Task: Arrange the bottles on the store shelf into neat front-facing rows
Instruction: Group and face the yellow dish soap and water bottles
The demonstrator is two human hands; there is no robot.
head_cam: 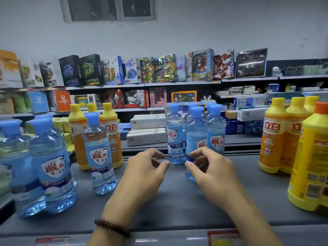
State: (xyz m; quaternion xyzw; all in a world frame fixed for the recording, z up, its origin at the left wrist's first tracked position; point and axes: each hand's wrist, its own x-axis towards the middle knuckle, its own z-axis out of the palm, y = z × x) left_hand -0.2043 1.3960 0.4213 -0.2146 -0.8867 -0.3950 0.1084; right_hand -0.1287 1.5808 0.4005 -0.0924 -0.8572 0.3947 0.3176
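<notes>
Grey shelf top (177, 206) in a store aisle; toy boxes (113, 70) on the racks behind. Front edge carries a red price tag (223, 237); back edge runs just behind the centre bottles. Open room: a bare strip along the front under both forearms, a gap between the single blue bottle (99, 153) and the centre cluster, and a wider gap from the cluster to the orange bottles (272, 137) at right.

Centre cluster: clear bottles of blue liquid, blue caps, blue-and-white shield labels. Left-centre bottle (174, 135), front bottle (196, 137) and right-centre bottle (215, 135) stand packed close, more caps behind. Two large blue bottles (53, 166) at far left; orange-and-yellow bottles (111, 134) behind the single one. Large yellow bottle (312, 157), orange cap, at right front.

All upright, long axis vertical, caps up. Left-centre and right-centre labels face front; the front bottle's label is turned to the right. Large yellow bottle shows its barcode side.

Left hand (145, 173): fingers loosely curled, holding nothing, thumb tip just beside the left-centre bottle's base; contact unclear. Beaded bracelet (111, 226) on that wrist. Right hand (213, 173): fingers curled in front of the front bottle's lower part; cannot tell whether they pinch it.
</notes>
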